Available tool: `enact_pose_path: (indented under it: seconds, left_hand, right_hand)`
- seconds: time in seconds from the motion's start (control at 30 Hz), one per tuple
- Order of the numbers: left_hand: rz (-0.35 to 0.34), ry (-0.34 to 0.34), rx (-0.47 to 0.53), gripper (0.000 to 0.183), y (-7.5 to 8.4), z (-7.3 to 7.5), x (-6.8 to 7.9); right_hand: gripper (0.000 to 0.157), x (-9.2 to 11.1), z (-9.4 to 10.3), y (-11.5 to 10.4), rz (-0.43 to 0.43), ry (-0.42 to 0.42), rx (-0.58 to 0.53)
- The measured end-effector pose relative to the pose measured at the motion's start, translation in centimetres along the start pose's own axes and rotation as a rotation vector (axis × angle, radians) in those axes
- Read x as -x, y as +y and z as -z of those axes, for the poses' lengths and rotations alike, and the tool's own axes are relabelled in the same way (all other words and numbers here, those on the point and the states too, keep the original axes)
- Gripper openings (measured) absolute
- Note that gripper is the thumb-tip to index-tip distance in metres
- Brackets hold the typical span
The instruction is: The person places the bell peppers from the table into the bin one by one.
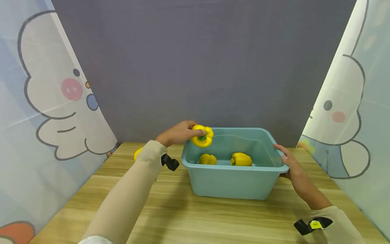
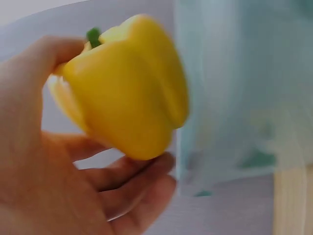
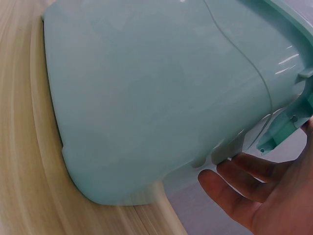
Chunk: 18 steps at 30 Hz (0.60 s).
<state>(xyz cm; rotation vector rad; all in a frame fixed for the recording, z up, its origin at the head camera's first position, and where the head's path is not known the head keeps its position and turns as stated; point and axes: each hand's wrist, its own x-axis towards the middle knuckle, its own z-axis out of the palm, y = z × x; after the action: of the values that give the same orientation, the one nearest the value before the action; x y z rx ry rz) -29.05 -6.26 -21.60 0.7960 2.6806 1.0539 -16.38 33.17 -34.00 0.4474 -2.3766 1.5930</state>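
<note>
My left hand [image 1: 179, 133] holds a yellow bell pepper [image 1: 208, 134] by its stem end, over the left rim of a teal plastic bin [image 1: 231, 183]. In the left wrist view the thumb lies near the green stem, and the fingers curve beneath the pepper [image 2: 127, 98]. At the bin's right end my right hand [image 1: 292, 166] grips the rim, thumb on top; in the right wrist view its fingers reach under the rim beside the outer wall [image 3: 161, 98]. Two yellow bell peppers lie inside the bin, one on the left [image 1: 208, 159] and one nearer the middle [image 1: 242, 159].
Behind my left forearm, part of another yellow object [image 1: 137, 154] shows on the wood-grain table [image 1: 170, 220]. A grey backdrop [image 1: 198, 67] rises behind the bin. Printed cartoon curtains [image 1: 27, 135] flank both sides.
</note>
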Motion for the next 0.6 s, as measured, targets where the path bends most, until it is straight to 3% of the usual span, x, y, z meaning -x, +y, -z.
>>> enact_pose_path:
  seconds: [0.27, 0.6]
  left_hand:
    - [0.003, -0.161, -0.045, 0.050, 1.6, 1.0, 0.0]
    - [0.033, -0.217, -0.186, 0.053, 3.1, 0.3, -1.1]
  right_hand:
    - [0.050, -0.2, -0.1, 0.2, -0.019, 0.013, -0.002]
    - [0.051, -0.1, -0.1, 0.1, -0.005, -0.002, 0.007]
